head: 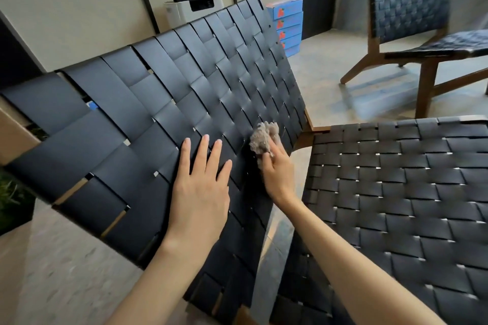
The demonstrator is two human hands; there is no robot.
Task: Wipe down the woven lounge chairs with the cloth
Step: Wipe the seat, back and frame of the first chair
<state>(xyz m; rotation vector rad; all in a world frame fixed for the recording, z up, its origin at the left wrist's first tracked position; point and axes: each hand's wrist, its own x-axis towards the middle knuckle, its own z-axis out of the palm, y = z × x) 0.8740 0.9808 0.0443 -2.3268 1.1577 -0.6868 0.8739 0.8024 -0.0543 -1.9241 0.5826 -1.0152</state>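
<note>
The black woven backrest [148,103] of the near lounge chair fills the left and middle of the head view, with its woven seat [401,206] at the lower right. My left hand [200,187] lies flat on the backrest with straight, spread fingers. Just to its right, my right hand [277,174] grips a bunched beige cloth [262,138] and holds it against the backrest's lower right part. A second woven lounge chair [412,5] with wooden legs stands at the upper right.
A stack of blue boxes [289,26] stands behind the backrest by a dark doorway. A white appliance [190,9] with a black top sits against the beige wall. Green plants [13,192] show at the left edge. Bare concrete floor [330,74] lies between the chairs.
</note>
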